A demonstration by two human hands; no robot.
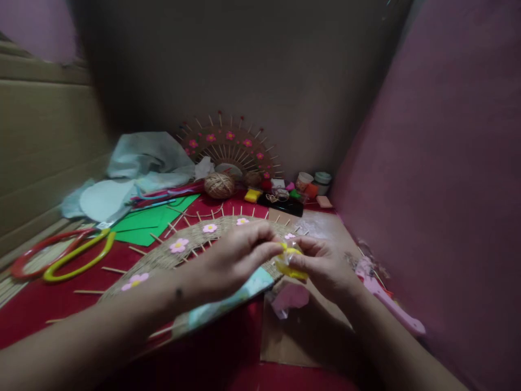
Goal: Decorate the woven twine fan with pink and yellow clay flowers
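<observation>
My right hand [321, 263] grips a small yellow lump of modelling clay [292, 267] in clear plastic wrapping. The fingertips of my left hand [248, 250] pinch at its upper left edge. Beneath my left arm lies a woven twine fan [154, 255] with thin sticks poking out of its arc. Pink flowers with yellow middles [210, 228] sit along its band, partly hidden by my left hand and arm. Just below the yellow clay, a pink lump in clear plastic [291, 297] rests on a brown cardboard sheet [280, 339].
A finished-looking flowered fan [232, 144] leans against the back wall. In front are a ball of twine [220, 185], a yellow packet [253, 195] and small cups [304, 181]. Green sheets [154, 220] and red and yellow loop handles [81, 255] lie left. A pink glue gun [386, 298] lies right.
</observation>
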